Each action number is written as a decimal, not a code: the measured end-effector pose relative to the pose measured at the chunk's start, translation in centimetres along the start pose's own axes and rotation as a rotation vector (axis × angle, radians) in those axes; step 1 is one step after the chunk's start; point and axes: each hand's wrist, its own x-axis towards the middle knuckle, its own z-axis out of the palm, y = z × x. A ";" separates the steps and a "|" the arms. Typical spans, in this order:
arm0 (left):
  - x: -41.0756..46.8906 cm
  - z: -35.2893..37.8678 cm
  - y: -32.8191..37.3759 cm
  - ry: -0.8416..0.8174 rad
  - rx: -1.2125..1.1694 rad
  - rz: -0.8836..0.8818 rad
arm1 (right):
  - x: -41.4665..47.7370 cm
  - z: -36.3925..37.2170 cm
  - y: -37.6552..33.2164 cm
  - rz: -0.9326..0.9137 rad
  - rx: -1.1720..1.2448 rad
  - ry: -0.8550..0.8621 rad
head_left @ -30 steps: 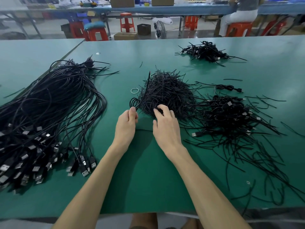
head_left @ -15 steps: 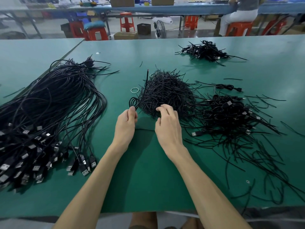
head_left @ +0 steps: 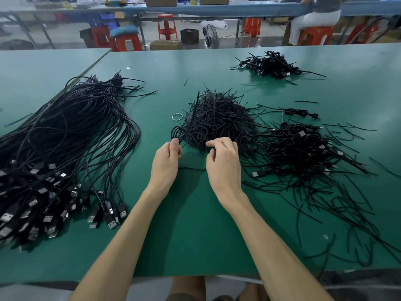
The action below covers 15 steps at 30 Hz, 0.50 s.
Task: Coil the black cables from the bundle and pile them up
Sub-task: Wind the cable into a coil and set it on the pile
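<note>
You sit at a long green counter (head_left: 195, 224) in a workshop, with red stools (head_left: 166, 29) and another bench behind it. On your left lies the big bundle of black cables (head_left: 65, 137), long and loose, with their USB plugs (head_left: 108, 213) fanned out toward the near edge. In the middle sits a heap of short black ties (head_left: 219, 120), and a small white ring (head_left: 177, 116) lies just beside it on the left. To the right of the heap is a messy pile of coiled cables (head_left: 303, 151), with loose ties scattered around it. A second, smaller pile of cables (head_left: 271, 65) sits far back on the right.

Your left hand (head_left: 166, 164) is at the near left edge of the tie heap. Its fingers (head_left: 174, 146) are pressed together and pinch a small coiled cable (head_left: 179, 132), whose loops stick out above your thumb while one end points up past the heap.

Your right hand (head_left: 223, 164) is close beside it, at the front of the tie heap. Its fingers (head_left: 213, 144) are curled, with the thumb and first finger near each other right at the ties. You cannot tell if they hold a tie.
</note>
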 end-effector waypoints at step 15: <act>-0.2 0.4 -0.1 0.040 0.246 0.011 | 0.0 -1.3 0.1 0.174 0.515 0.220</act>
